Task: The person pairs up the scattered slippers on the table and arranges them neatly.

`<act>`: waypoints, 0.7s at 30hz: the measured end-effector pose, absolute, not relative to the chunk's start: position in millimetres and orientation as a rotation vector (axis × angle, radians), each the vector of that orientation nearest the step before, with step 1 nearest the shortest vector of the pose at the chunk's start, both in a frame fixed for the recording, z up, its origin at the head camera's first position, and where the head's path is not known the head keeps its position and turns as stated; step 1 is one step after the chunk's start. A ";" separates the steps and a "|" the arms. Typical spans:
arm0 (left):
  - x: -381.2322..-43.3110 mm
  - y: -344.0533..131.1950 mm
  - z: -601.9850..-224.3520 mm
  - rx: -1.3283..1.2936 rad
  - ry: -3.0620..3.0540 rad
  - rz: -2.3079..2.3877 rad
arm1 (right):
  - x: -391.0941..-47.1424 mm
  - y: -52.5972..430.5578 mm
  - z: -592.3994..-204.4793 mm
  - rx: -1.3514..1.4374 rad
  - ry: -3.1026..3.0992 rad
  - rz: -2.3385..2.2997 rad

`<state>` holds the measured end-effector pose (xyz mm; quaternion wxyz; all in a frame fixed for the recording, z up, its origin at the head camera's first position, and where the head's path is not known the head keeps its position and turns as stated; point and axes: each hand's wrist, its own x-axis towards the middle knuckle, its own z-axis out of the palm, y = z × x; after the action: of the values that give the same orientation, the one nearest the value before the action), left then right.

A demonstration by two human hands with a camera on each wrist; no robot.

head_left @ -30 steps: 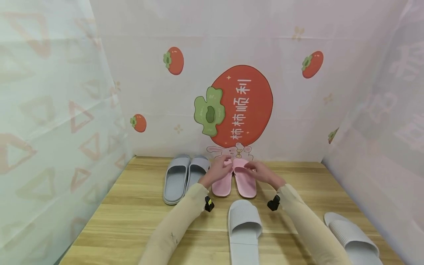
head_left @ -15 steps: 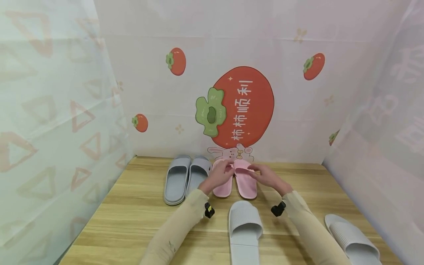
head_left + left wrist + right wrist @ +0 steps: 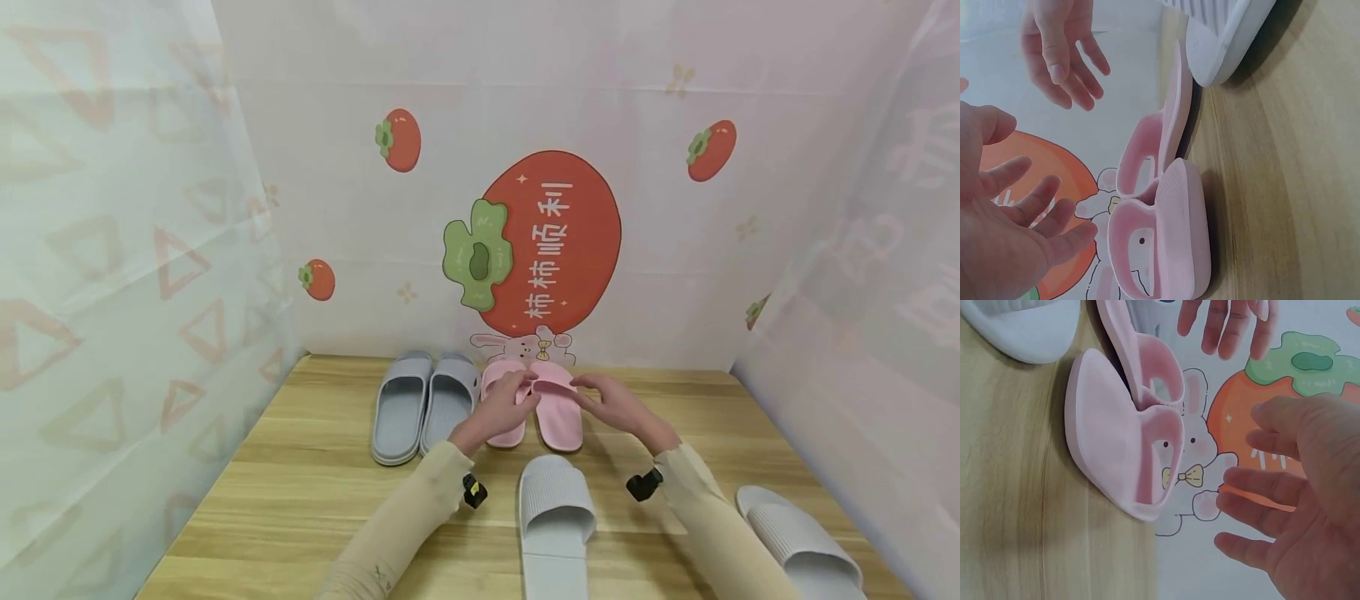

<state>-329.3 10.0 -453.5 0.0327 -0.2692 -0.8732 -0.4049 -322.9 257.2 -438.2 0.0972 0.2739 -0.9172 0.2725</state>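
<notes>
A pair of pink slippers, the left one (image 3: 508, 437) and the right one (image 3: 561, 421), stands side by side at the back of the wooden table, toes against the wall. My left hand (image 3: 501, 410) hovers over the left slipper, hiding part of its strap and footbed. Just right of the pair is my right hand (image 3: 618, 407), its fingertips overlapping the right slipper's edge in the head view. Both wrist views show air between the hands and the pink straps (image 3: 1127, 244). The fingers are loosely spread and hold nothing.
Left of the pink pair stand two grey-blue slippers (image 3: 399, 417). A light grey slipper (image 3: 555, 517) with a ribbed strap lies in front of the pink ones, between my forearms. Its like (image 3: 802, 537) lies by the right wall. A persimmon-printed sheet (image 3: 652, 317) backs the table.
Both hands have drawn back slightly toward me from the pink slippers. My right hand has also moved to the right, away from the right slipper. The slippers stay in place.
</notes>
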 end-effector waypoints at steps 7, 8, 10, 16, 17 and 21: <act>-320.8 9.8 -450.4 -0.925 -2.595 -1.258 | -315.5 269.9 -439.0 0.899 -2.649 0.712; -318.6 9.7 -448.6 -0.948 -2.565 -1.265 | -314.3 271.3 -438.9 0.900 -2.644 0.692; -313.6 9.8 -444.3 -0.998 -2.521 -1.271 | -311.5 274.0 -438.5 0.906 -2.640 0.653; -302.6 12.3 -436.6 -1.073 -2.497 -1.197 | -298.3 279.2 -433.2 0.886 -2.675 0.579; -301.0 12.8 -435.8 -1.070 -2.515 -1.191 | -296.5 280.7 -433.4 0.878 -2.678 0.564; -295.2 13.1 -435.4 -1.045 -2.579 -1.166 | -290.1 287.2 -432.9 0.862 -2.684 0.513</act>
<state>-295.2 13.1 -435.4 0.0620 -0.3457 -0.8532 -0.3857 -290.1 287.2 -432.9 0.1376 0.2980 -0.9278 0.1774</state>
